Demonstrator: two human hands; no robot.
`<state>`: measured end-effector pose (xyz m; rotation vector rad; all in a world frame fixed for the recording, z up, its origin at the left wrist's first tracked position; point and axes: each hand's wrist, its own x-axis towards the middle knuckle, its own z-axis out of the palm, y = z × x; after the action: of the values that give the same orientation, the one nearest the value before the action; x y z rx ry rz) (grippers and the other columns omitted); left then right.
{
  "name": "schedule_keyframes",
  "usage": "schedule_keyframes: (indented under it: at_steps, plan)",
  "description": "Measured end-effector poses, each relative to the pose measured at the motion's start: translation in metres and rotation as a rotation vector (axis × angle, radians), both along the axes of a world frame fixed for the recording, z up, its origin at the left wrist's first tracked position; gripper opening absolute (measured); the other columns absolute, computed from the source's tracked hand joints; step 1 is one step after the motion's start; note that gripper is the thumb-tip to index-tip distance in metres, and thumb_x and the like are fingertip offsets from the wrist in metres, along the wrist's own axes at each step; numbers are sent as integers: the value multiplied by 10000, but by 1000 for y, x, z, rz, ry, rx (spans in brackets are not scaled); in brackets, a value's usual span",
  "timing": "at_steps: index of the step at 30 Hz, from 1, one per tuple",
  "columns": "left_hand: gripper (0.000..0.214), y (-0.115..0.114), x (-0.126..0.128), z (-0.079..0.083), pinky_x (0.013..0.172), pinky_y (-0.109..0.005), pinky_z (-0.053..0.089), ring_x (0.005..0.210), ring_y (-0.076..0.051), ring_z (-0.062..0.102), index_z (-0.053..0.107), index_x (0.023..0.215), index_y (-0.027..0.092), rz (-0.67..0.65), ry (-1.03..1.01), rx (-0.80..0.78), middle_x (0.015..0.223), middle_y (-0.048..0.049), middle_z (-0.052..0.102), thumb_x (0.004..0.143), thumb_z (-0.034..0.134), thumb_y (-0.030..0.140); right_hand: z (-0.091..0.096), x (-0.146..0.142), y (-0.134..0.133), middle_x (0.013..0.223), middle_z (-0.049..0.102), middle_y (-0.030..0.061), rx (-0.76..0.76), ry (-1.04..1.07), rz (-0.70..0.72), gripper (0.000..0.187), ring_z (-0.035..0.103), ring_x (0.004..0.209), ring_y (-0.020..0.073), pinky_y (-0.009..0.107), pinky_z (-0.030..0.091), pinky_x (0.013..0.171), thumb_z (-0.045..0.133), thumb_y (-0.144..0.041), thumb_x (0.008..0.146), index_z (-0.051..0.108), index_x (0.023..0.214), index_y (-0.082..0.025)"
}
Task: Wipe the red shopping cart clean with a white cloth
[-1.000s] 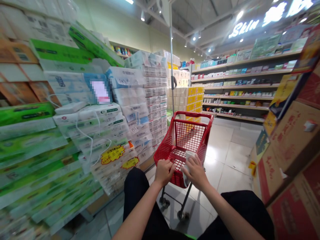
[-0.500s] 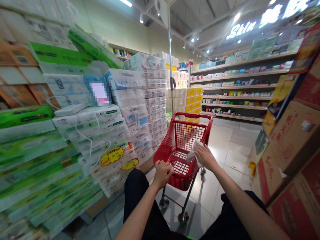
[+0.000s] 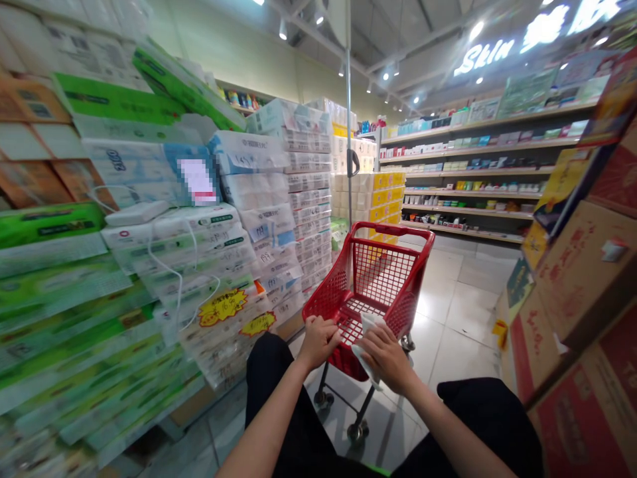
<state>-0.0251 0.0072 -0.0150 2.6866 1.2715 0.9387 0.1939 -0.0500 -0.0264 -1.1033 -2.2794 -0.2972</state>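
Observation:
A red plastic shopping cart (image 3: pixel 343 255) on wheels stands in front of my knees, with mesh walls and a slotted floor. Its near left rim is gripped by my left hand (image 3: pixel 319 341), fingers curled over the edge. In my right hand (image 3: pixel 385 352) is a white tissue (image 3: pixel 371 322), pressed against the near rim of the cart. Part of the tissue sticks out above the fingers and part hangs below them. The palm side of each hand is hidden.
Stacked packs of tissue paper (image 3: pixel 271 216) rise on the left, with yellow price signs (image 3: pixel 223 307) on them. A white cable (image 3: pixel 180 285) hangs there. Cardboard boxes (image 3: pixel 587 265) line the right. Shelves of small goods (image 3: pixel 462 172) stand behind, and a metal pole (image 3: pixel 349 106) is beyond the cart.
My right hand has moved left and toward me with the tissue, from the cart's right side to its near rim. The cart has swung slightly. My left hand keeps its grip.

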Motion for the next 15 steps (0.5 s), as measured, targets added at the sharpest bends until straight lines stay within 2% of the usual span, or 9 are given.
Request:
schedule_keyframes:
  at_steps: [1,3,6,9,12,15]
  plan:
    - [361,0,-1,0,890,-360,289,745,-150,474,496,599,180,-11,1,-7,660,19,537,930,395,285,4,12,9,1088,637,36,-13,-45,43,277,489,1163,202,440,270,1116,408,-342,956,594,1145,-261]
    - [361,1,-3,0,888,-357,289,735,-147,474,497,604,179,-26,0,-18,660,18,537,932,386,282,13,41,30,1150,625,42,-36,-86,33,314,470,1205,201,429,274,1115,381,-363,967,590,1173,-253]
    - [371,2,-3,1,877,-352,293,744,-151,480,500,611,179,-28,1,-30,673,11,542,941,371,290,27,86,63,1218,608,30,-38,-44,-153,375,439,1267,191,449,221,1141,288,-356,992,577,1210,-260]
    - [367,2,0,1,873,-348,298,756,-154,480,501,617,179,-11,5,-26,683,8,540,942,369,288,33,110,82,1267,583,16,-34,-6,-281,405,385,1320,200,466,188,1151,259,-405,993,562,1225,-271]
    - [365,3,4,-1,880,-347,305,761,-155,472,500,619,181,34,2,6,693,7,535,943,362,276,29,102,81,1199,613,25,7,61,-359,400,393,1308,214,470,206,1142,251,-385,992,596,1145,-253]
    - [377,7,4,-4,889,-349,320,759,-158,469,501,606,182,74,13,29,699,1,528,941,347,258,19,67,60,1118,631,45,79,143,-372,355,427,1262,225,462,249,1121,284,-329,985,614,1074,-233]
